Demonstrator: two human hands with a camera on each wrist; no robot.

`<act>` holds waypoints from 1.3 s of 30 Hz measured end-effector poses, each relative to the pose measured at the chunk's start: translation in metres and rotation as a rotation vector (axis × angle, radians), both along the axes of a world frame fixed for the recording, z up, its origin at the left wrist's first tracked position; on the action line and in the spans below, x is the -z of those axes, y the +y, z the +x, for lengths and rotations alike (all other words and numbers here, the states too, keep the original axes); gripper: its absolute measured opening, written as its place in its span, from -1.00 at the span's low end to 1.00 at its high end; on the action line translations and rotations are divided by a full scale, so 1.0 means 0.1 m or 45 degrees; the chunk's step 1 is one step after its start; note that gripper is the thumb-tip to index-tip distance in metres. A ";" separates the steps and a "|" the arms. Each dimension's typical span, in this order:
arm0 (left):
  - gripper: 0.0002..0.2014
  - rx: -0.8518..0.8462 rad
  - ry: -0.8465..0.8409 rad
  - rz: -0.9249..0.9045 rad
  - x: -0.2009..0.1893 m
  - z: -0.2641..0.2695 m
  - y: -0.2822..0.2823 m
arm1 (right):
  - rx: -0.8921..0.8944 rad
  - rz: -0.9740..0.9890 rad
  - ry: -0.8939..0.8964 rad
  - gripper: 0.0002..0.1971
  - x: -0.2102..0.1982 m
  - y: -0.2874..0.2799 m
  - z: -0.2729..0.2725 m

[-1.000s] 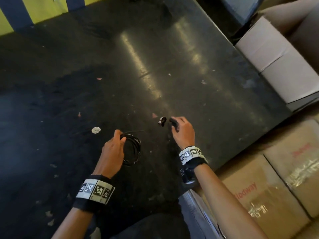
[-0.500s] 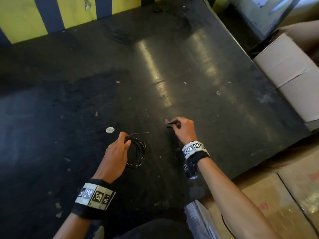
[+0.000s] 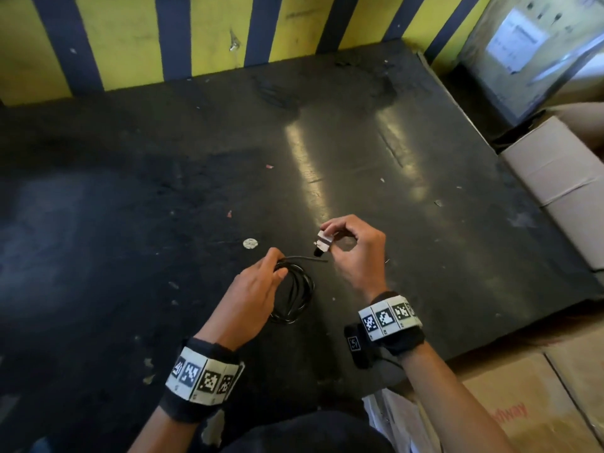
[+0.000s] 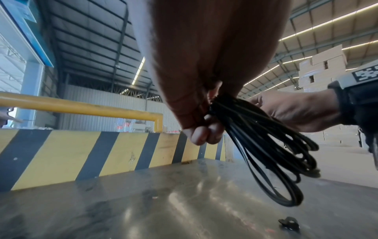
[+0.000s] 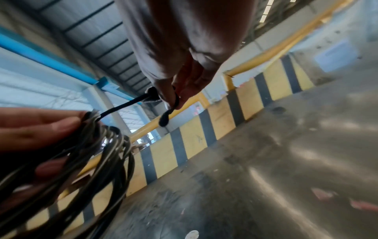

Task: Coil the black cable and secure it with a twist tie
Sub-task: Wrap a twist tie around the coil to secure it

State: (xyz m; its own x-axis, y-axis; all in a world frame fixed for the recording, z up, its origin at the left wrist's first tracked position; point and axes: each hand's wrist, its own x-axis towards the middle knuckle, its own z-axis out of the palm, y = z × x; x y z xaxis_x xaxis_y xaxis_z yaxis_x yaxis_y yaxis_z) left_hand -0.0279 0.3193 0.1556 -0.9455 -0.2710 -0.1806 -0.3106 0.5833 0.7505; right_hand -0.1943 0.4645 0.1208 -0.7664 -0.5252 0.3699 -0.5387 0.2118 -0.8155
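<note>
Left wrist alone shows a black clip [image 4: 288,223] under the coiled cable [image 4: 266,145].

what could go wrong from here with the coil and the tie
The left hand pinches the black cable coil at one spot only, so the hanging loops may spring apart. One cable end sticks out loose and could be left outside the wrap. The right hand pinches the small twist tie, which could slip.

Lighting: dim over my dark table [image 3: 425,223], two pale glare streaks at centre. Ceiling light strips [image 4: 319,27] glow upper right in my left wrist view. Right wrist view motion-blurred, cable [image 5: 98,158] smeared lower left; edges bowed.
</note>
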 end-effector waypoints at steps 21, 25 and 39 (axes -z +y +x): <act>-0.93 -0.223 0.219 0.273 -0.22 0.55 -0.11 | -0.262 -0.050 0.250 -0.86 -0.28 -0.31 0.97; -0.91 -0.221 0.243 0.296 -0.22 0.58 -0.13 | -0.291 -0.089 -0.133 -0.85 -0.36 -0.30 0.98; -0.89 -0.093 0.403 0.746 -0.30 0.63 -0.15 | -0.157 -0.083 -0.421 -0.84 -0.48 -0.34 0.76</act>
State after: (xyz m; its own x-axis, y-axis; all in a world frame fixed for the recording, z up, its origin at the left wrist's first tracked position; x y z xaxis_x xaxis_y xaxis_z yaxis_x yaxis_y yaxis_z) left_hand 0.0356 0.3040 0.1858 -0.9600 -0.2779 -0.0348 -0.0469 0.0372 0.9982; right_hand -0.1180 0.4303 0.1685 -0.7825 -0.6047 0.1485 -0.2620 0.1035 -0.9595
